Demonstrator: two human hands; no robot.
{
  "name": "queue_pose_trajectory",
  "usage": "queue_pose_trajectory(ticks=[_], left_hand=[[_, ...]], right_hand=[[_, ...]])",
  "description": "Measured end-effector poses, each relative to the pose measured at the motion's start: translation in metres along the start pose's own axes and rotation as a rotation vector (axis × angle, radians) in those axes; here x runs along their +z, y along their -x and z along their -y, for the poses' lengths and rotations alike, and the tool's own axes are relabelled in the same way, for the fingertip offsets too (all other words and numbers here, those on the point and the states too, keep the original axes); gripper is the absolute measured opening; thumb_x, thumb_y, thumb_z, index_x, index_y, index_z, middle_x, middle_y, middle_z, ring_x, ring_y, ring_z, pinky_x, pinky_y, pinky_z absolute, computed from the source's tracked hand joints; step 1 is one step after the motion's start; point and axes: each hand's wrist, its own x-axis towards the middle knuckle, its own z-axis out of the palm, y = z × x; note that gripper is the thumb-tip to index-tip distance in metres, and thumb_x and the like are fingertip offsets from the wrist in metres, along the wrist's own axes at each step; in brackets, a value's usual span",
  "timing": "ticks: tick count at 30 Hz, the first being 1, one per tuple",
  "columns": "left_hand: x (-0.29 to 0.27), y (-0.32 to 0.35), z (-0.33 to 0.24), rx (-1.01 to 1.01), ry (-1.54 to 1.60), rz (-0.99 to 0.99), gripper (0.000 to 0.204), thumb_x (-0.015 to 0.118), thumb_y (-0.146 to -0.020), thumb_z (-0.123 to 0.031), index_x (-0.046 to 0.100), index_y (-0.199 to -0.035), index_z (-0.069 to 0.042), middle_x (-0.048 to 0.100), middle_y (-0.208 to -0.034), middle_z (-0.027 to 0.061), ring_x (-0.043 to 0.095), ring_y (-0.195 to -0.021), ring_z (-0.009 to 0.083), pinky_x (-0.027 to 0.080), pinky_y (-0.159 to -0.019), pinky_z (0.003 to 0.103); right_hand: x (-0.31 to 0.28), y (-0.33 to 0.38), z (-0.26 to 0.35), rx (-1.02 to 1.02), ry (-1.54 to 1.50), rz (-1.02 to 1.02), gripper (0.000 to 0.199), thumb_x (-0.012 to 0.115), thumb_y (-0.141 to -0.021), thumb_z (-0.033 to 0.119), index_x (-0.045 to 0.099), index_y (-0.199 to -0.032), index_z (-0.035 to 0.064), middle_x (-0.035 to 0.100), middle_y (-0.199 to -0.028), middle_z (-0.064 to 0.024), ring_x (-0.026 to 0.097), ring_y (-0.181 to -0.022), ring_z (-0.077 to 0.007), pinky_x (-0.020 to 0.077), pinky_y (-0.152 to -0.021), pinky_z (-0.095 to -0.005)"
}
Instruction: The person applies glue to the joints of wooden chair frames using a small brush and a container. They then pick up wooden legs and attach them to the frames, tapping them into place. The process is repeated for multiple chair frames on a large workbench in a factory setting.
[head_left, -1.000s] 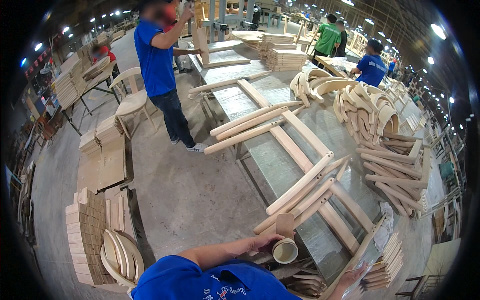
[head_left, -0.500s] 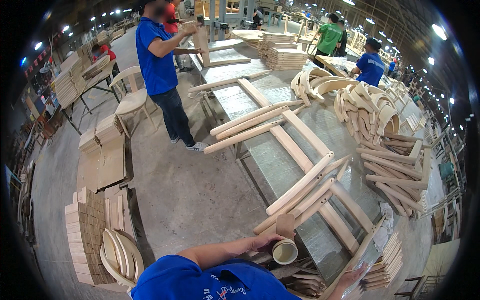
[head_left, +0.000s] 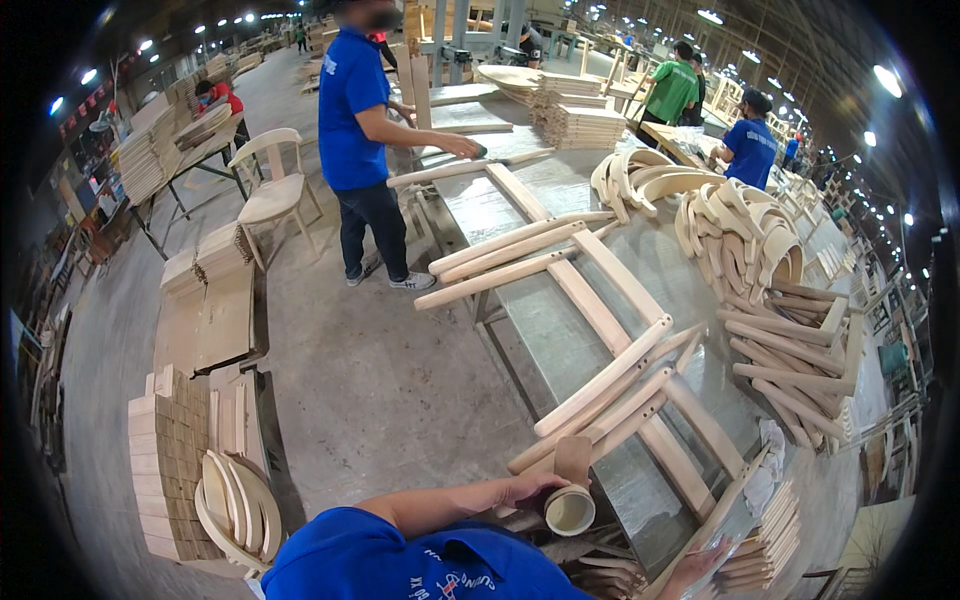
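My left hand (head_left: 533,488) is closed on a small round cup (head_left: 570,511), whose inside looks cream-coloured. A flat brown piece (head_left: 573,458) stands up just behind the cup's rim; whether my fingers also hold it I cannot tell. At the near right table edge my right hand (head_left: 703,562) lies with fingers stretched out beside a long wooden rail (head_left: 708,522). The nearest pale wooden leg frame (head_left: 676,465) lies on the table in front of me, its rounded legs pointing left.
More leg frames (head_left: 592,302) lie along the plastic-covered table (head_left: 540,330). Curved parts (head_left: 740,225) and stacked frames (head_left: 800,345) fill its right side. A co-worker in blue (head_left: 355,120) stands at the far left edge. Wood stacks (head_left: 165,470) and a chair (head_left: 275,190) stand leftward.
The co-worker has turned toward the table and lowered an arm over the farthest frame, with a small dark green thing at the hand. My view has shifted slightly; my hands stay nearly in place.
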Motion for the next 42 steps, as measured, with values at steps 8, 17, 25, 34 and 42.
queue_pose_trajectory(ticks=[8, 17, 25, 34, 42], left_hand=[[0.007, 0.004, -0.005, -0.033, -0.026, -0.019, 0.048, 0.041, -0.092, -0.029, 0.036, -0.137, -0.012, 0.048, -0.130, 0.0005, 0.047, -0.116, 0.0108, 0.038, -0.096, 0.030], [0.018, 0.010, -0.010, -0.011, -0.026, -0.099, 0.046, 0.045, -0.091, -0.031, 0.043, -0.131, -0.009, 0.053, -0.124, 0.0001, 0.050, -0.110, 0.0106, 0.041, -0.092, 0.028], [0.039, 0.021, -0.026, -0.039, -0.040, -0.163, 0.041, 0.046, -0.091, -0.031, 0.051, -0.124, -0.007, 0.055, -0.121, 0.0006, 0.053, -0.105, 0.0109, 0.043, -0.089, 0.028], [0.024, 0.014, -0.013, -0.030, -0.024, -0.130, 0.045, 0.046, -0.091, -0.031, 0.045, -0.130, -0.009, 0.054, -0.123, 0.0011, 0.052, -0.109, 0.0111, 0.042, -0.092, 0.028], [0.029, 0.017, -0.018, -0.038, -0.043, -0.138, 0.044, 0.045, -0.091, -0.031, 0.046, -0.128, -0.009, 0.054, -0.122, 0.0011, 0.050, -0.111, 0.0116, 0.042, -0.092, 0.029]], right_hand=[[-0.001, 0.002, 0.004, -0.018, -0.085, -0.023, 0.058, 0.048, -0.091, 0.034, 0.032, -0.131, -0.0035, 0.041, -0.132, -0.0213, 0.034, -0.126, -0.0355, 0.0251, -0.107, -0.0422], [0.001, 0.000, 0.003, -0.046, -0.057, -0.027, 0.053, 0.051, -0.090, 0.026, 0.034, -0.130, -0.0036, 0.042, -0.130, -0.0201, 0.038, -0.124, -0.0363, 0.0269, -0.106, -0.0427], [0.004, 0.003, -0.004, -0.008, -0.004, 0.003, 0.057, 0.053, -0.088, 0.028, 0.032, -0.131, -0.0029, 0.041, -0.132, -0.0214, 0.036, -0.125, -0.0367, 0.0270, -0.105, -0.0431], [0.004, 0.003, -0.002, 0.020, -0.007, -0.007, 0.059, 0.054, -0.087, 0.029, 0.032, -0.131, -0.0038, 0.040, -0.133, -0.0221, 0.034, -0.126, -0.0362, 0.0265, -0.106, -0.0418], [0.005, 0.004, -0.005, -0.027, 0.013, -0.031, 0.058, 0.053, -0.088, 0.030, 0.033, -0.130, -0.0040, 0.038, -0.134, -0.0225, 0.033, -0.128, -0.0359, 0.0262, -0.106, -0.0417]])
